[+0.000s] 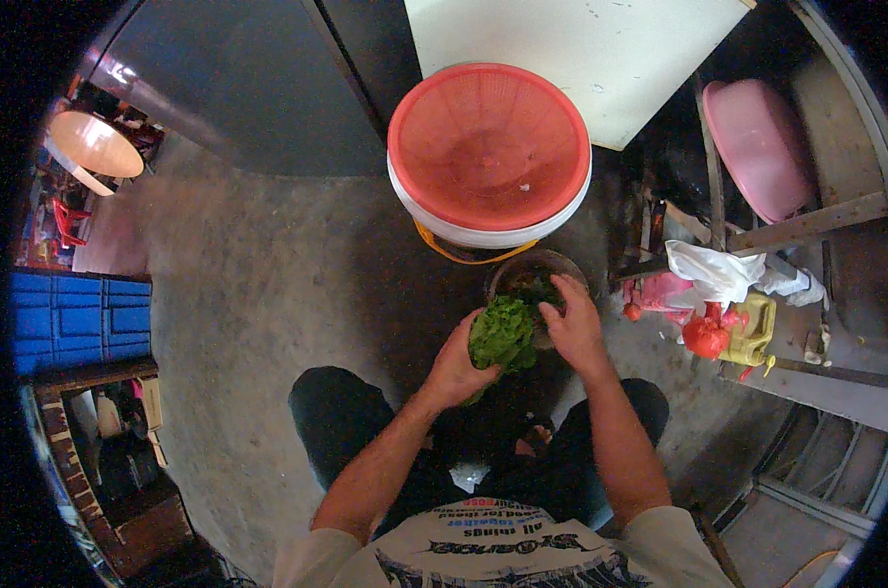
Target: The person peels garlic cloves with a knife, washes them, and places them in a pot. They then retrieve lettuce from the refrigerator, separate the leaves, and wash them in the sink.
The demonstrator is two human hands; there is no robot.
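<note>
My left hand [460, 369] is closed around a bunch of leafy greens [501, 334], held above my knees. On the other side of the bunch, my right hand [575, 323] reaches over a round container [578, 270] on the floor, its thumb and fingers spread; whether a small leaf lies between them cannot be told. Dark green matter shows inside that container, partly hidden by the greens and my fingers. Just beyond it, a red plastic colander [488, 147] rests on top of a white bucket [481, 237] with a yellow handle.
A white panel [561, 59] stands behind the bucket. To the right, a rack holds a pink basin [756, 147], with a white plastic bag [716, 272], a red bag [705, 336] and a yellow jug [751, 331] by it. Blue crates [84, 320] stand at the left.
</note>
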